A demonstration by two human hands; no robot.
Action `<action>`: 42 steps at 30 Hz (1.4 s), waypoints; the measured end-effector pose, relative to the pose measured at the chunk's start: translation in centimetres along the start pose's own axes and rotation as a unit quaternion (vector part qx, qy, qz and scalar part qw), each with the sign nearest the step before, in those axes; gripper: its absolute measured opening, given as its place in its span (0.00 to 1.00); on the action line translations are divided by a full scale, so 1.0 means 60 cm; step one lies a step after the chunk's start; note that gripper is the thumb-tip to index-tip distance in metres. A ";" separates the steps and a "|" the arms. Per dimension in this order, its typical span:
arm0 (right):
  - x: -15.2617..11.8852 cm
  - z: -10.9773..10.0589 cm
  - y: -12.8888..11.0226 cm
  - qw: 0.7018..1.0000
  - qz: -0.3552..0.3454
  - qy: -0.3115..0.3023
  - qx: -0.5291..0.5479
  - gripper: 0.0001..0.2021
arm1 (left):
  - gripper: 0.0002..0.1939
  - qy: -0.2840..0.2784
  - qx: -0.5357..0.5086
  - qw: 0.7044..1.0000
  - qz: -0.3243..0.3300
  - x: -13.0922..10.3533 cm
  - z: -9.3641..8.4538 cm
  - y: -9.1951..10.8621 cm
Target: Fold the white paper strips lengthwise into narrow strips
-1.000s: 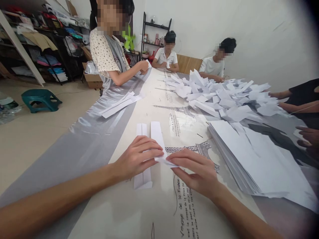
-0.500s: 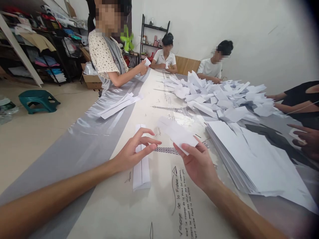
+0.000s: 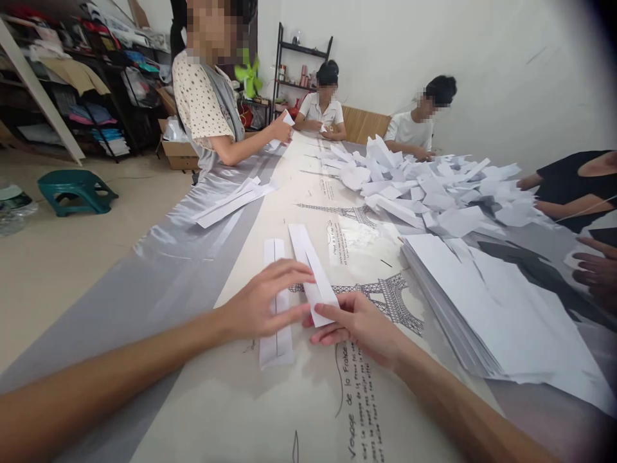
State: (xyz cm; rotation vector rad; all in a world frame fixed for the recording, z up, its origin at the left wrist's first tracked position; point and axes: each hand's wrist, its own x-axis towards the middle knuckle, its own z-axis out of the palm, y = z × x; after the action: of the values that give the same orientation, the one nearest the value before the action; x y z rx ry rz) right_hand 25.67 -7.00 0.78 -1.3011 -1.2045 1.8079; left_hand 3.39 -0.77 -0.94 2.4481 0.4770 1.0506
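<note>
Above the table, my right hand (image 3: pixel 361 321) pinches the near end of a folded white paper strip (image 3: pixel 308 267), thumb on top and fingers beneath. A fold line runs along the strip, which slants away to the left. My left hand (image 3: pixel 265 299) reaches to the strip's left edge with its thumb and fingers apart. Whether its fingertips touch the paper I cannot tell. Beneath that hand lies another folded paper strip (image 3: pixel 277 347), flat on the printed tablecloth (image 3: pixel 231 399) and partly hidden by my fingers.
At right stands a stack of white paper sheets (image 3: pixel 501 308), with a loose heap of folded papers (image 3: pixel 424 180) behind it. More folded strips (image 3: pixel 236 202) lie at the left edge. Several people sit or stand around the table, one person (image 3: pixel 212 116) at far left. A green stool (image 3: pixel 77 190) is on the floor.
My right hand has turned the held strip, so it now points away from me rather than slanting across, and has come slightly nearer and left. My left hand has shifted little.
</note>
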 end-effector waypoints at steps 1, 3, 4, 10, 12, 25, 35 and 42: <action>-0.001 -0.002 -0.001 1.000 0.016 -0.001 -0.012 0.19 | 0.16 -0.042 0.014 0.999 0.029 -0.001 0.003 0.000; -0.006 -0.008 -0.005 0.997 0.045 -0.019 -0.055 0.25 | 0.20 -0.106 0.049 0.991 0.066 -0.003 0.008 -0.001; -0.009 -0.012 -0.008 0.995 0.052 -0.033 -0.082 0.28 | 0.22 -0.123 0.068 0.987 0.075 -0.004 0.011 -0.001; -0.030 -0.055 -0.027 0.959 -0.051 -0.004 -0.277 0.29 | 0.26 -0.132 0.141 0.977 0.091 -0.007 0.018 -0.002; -0.035 -0.067 -0.029 0.920 -0.126 0.003 -0.371 0.19 | 0.23 -0.127 0.158 0.974 0.100 -0.008 0.020 -0.002; -0.025 -0.051 -0.004 0.712 -0.358 -0.027 -0.604 0.12 | 0.13 -0.075 0.130 0.983 0.107 -0.014 0.021 0.000; -0.019 -0.050 0.006 0.741 -0.339 -0.030 -0.579 0.13 | 0.11 -0.112 0.183 0.964 0.155 -0.014 0.017 -0.001; -0.023 -0.033 0.004 0.740 -0.320 -0.015 -0.591 0.11 | 0.11 -0.097 0.166 0.969 0.153 -0.013 0.018 0.002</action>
State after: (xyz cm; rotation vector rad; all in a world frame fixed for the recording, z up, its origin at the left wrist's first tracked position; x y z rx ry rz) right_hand 27.98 -7.65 0.91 -1.1088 -2.5944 0.4251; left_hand 3.69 -1.51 -2.03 2.9610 0.2289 0.8880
